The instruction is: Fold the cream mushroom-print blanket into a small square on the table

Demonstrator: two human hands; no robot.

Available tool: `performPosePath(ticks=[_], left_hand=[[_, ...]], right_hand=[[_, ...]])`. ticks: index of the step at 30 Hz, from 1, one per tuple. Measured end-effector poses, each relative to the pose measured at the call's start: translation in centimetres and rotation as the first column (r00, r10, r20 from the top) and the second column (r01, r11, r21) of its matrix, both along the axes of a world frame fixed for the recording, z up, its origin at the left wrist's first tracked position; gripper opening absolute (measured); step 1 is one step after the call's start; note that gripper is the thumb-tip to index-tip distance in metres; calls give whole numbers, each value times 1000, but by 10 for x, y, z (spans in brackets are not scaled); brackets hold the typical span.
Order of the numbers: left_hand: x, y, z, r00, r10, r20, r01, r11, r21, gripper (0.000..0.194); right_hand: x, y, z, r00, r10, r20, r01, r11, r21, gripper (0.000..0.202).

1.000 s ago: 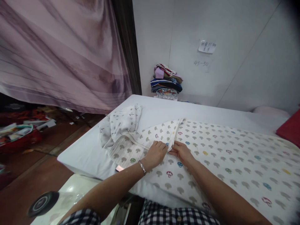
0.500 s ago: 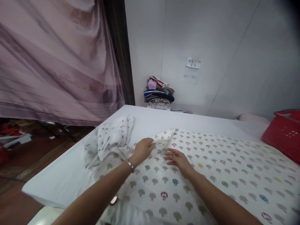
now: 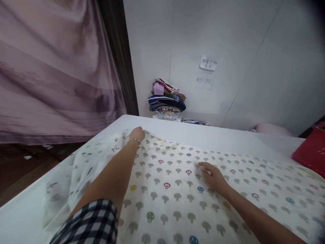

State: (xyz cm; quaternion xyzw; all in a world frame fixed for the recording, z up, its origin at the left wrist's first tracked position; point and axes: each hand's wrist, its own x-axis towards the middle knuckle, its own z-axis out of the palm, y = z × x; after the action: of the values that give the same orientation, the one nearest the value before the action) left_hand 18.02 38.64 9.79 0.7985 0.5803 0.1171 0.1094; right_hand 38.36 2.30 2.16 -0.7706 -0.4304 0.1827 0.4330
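Note:
A white cloth (image 3: 177, 206) printed with grey and coloured mushrooms lies spread over the white table. My left hand (image 3: 137, 134), with a bracelet on its wrist, is closed around the cloth's far edge at the upper left. Another printed part of fabric (image 3: 83, 166), with small leaf-like and insect-like marks, lies to the left of that arm; whether it is joined to the mushroom cloth I cannot tell. Over the middle of the cloth is my right hand (image 3: 213, 176), slightly blurred, its fingers loosely extended and holding nothing.
Folded fabrics (image 3: 167, 100) are stacked against the wall behind the table (image 3: 215, 134). A red basket (image 3: 311, 149) stands at the right edge. A pink curtain (image 3: 56, 74) hangs on the left. Handwritten paper signs (image 3: 208, 63) are on the wall.
My left hand has moved up and to the left, drawing the cloth's folded edge out flatter. The right hand has shifted slightly right. The leaf-print part is less bunched.

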Motion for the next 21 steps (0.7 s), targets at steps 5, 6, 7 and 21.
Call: performPosePath(ticks=[5, 6, 7, 21], left_hand=[[9, 19, -27, 998, 18, -64, -16, 999, 34, 31], [7, 22, -31, 997, 11, -73, -8, 999, 42, 31], [5, 25, -35, 997, -1, -81, 5, 999, 47, 31], [-22, 51, -68, 995, -99, 19, 100, 990, -97, 27]], right_hand=[[40, 49, -3, 948, 49, 313, -30, 998, -64, 37], [46, 62, -3, 934, 54, 353, -21, 995, -95, 38], [51, 75, -2, 921, 63, 383, -15, 992, -128, 38], [42, 157, 11, 733, 331, 594, -178, 937, -301, 25]])
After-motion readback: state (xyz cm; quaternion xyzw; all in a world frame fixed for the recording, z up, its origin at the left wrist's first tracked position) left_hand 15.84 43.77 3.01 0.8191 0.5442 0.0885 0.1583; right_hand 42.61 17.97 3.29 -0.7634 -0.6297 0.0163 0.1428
